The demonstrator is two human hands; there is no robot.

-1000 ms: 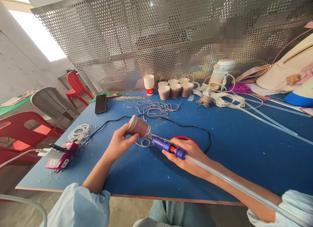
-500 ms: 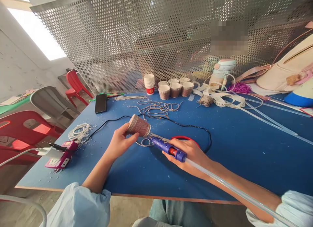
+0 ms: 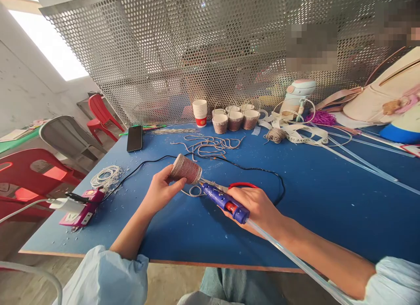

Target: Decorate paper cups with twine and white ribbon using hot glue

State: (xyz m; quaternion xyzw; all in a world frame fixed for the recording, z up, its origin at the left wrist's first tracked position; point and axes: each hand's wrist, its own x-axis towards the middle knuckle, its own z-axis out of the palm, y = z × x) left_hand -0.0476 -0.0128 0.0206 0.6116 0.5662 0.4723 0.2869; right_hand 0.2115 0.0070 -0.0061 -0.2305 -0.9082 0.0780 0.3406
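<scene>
My left hand (image 3: 164, 187) is closed around a paper cup wrapped in brown cord (image 3: 186, 169), tilted on its side above the table. In my right hand (image 3: 257, 206) is a blue hot glue gun (image 3: 223, 199), its nozzle at the cup's right end; whether it touches I cannot tell. A long clear glue stick (image 3: 288, 254) runs out of the gun's back. Behind the gun lie scissors with red handles (image 3: 243, 185), partly hidden by it. A small loop of cord (image 3: 196, 191) rests just below the cup.
Toward the back stand stacked paper cups (image 3: 200, 113) and several cord-wrapped cups with handles (image 3: 235, 122). Loose cord (image 3: 213, 145) and a twine ball (image 3: 276, 135) lie nearer. A black cable (image 3: 259, 168) crosses the table. At left are a phone (image 3: 134, 138) and a power strip (image 3: 87, 208).
The back of the glue gun and my right hand have shifted slightly down and left, and the trailing glue stick has swung lower. My left hand and the cup look nearly unmoved.
</scene>
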